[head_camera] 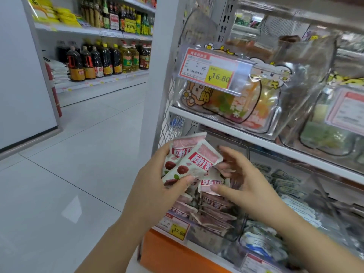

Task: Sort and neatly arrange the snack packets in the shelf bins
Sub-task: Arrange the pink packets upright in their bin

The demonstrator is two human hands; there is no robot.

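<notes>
Nearest: left hand (pixel 157 186) is gripping two white-and-pink snack packets (pixel 189 160) printed with red fruit. The thumb is lying across their lower edge and the fingers are curling behind them. The packets are fanning out, tilted, just above the front left bin (pixel 226 232).

Right hand (pixel 250 184) is reaching into the same bin from the right. Its fingers are spreading, only loosely bent, with the tips near the corner of the held packets. The thumb is resting on the top of one standing packet (pixel 210 183). Cannot tell whether that packet is being pinched or only touched.

The bin is holding more packets of the same kind (pixel 212 213), stacked unevenly and leaning on one another. A price tag (pixel 175 227) with a yellow panel is sitting on the bin front, above the orange base (pixel 167 251) of the shelf unit.

Just right of it, a second bin (pixel 262 245) is holding blue-and-white packets, blurred.

Above, a white shelf edge (pixel 256 138) is carrying a clear bin (pixel 226 113) with cartoon stickers and mixed orange and green contents. A larger tag (pixel 212 73) is hanging on its front.

Far left, across the pale tiled floor (pixel 69 164), another shelf unit is showing rows of dark and yellow bottles (pixel 102 60), with yellow packs (pixel 53 14) above them.
</notes>
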